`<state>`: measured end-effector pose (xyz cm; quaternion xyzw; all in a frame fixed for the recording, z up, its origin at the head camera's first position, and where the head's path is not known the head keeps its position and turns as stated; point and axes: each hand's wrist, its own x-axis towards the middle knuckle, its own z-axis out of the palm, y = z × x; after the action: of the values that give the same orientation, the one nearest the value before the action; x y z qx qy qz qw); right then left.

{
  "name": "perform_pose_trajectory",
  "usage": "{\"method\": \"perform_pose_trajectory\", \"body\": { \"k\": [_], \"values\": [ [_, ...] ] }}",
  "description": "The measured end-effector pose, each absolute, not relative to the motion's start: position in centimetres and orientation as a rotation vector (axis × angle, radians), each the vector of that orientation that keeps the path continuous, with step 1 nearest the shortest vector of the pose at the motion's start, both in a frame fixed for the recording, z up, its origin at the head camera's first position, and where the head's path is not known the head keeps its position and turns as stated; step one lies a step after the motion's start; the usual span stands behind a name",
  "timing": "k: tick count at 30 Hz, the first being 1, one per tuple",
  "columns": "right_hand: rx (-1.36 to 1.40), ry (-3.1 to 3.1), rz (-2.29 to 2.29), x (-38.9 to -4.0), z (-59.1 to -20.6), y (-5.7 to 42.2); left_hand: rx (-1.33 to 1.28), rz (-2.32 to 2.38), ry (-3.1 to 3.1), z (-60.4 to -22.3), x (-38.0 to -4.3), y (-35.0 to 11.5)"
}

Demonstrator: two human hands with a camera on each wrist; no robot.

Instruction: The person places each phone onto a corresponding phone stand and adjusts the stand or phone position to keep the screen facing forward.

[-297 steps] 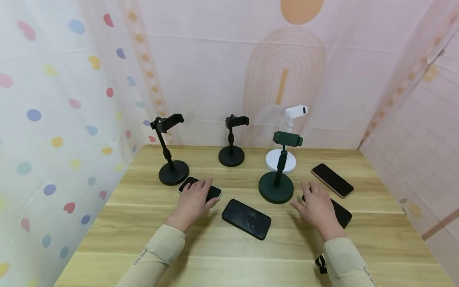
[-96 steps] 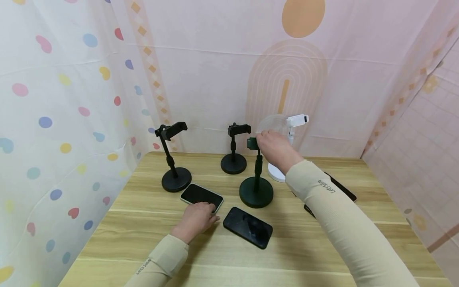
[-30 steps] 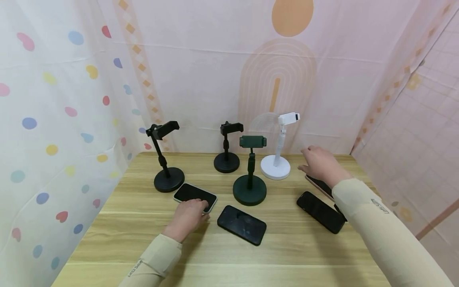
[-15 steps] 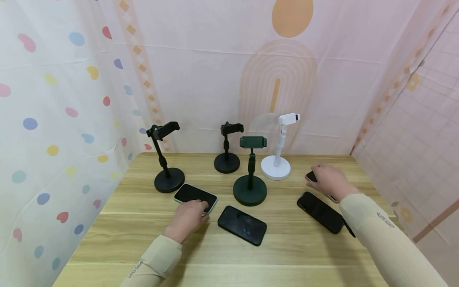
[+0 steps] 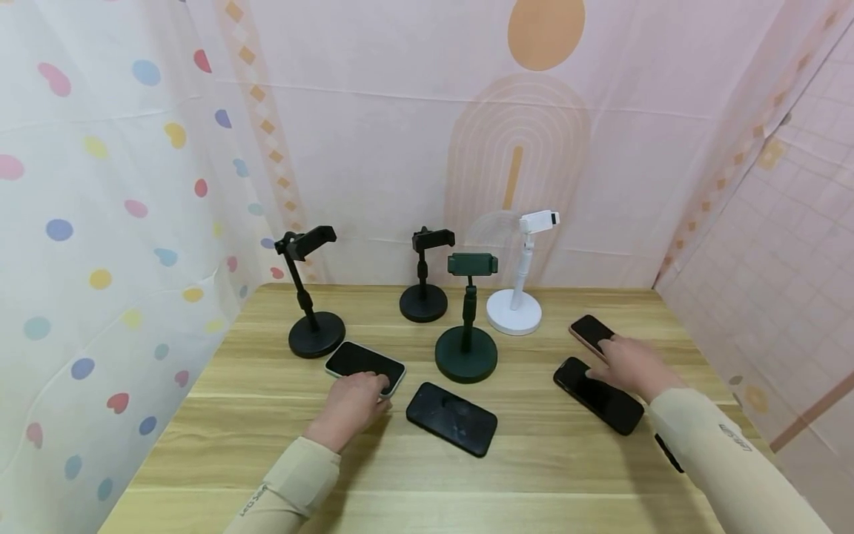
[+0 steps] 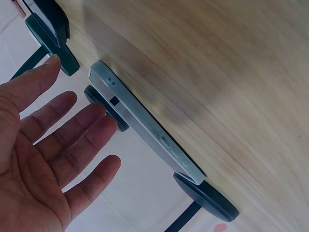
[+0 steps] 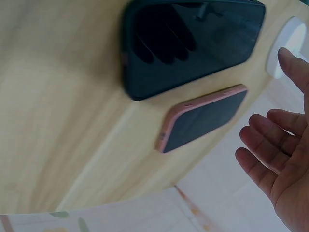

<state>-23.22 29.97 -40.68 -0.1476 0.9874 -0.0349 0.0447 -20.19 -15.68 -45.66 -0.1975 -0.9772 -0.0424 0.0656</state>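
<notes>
Pale-green-cased smartphone (image 5: pixel 356 360), flat on wooden table (image 5: pixel 400 489) at loosely splayed, empty left hand (image 5: pixel 352 408); pink-cased smartphone (image 5: pixel 588 331) and black-cased smartphone (image 5: pixel 603 400) by right hand (image 5: pixel 632 365), likewise relaxed, empty; presumably light, rigid, slippery-glassed, best gripped by long edges

Arms and hands of the person. The sleeved left forearm (image 5: pixel 276 486) slants inward from the near side of the desk (image 5: pixel 520 489); the left hand (image 5: pixel 353 408) lies left of the desk's middle, its back uppermost, the fingers (image 6: pixel 91 186) loosely bent and spread. The sleeved right forearm (image 5: pixel 740 452) slants in from the near right corner; the right hand (image 5: pixel 630 365) lies toward the right edge, back uppermost, fingers relaxed, thumb (image 7: pixel 292 70) well apart from them.
</notes>
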Motion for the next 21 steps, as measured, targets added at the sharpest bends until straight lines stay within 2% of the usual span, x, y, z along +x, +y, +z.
{"method": "perform_pose_trajectory", "body": {
  "k": [21],
  "values": [
    [-0.354, 2.96, -0.22, -20.5, -44.6, 32.1, -0.599, -0.132, -2.951, -45.3, -20.0, -15.8]
  ]
}}
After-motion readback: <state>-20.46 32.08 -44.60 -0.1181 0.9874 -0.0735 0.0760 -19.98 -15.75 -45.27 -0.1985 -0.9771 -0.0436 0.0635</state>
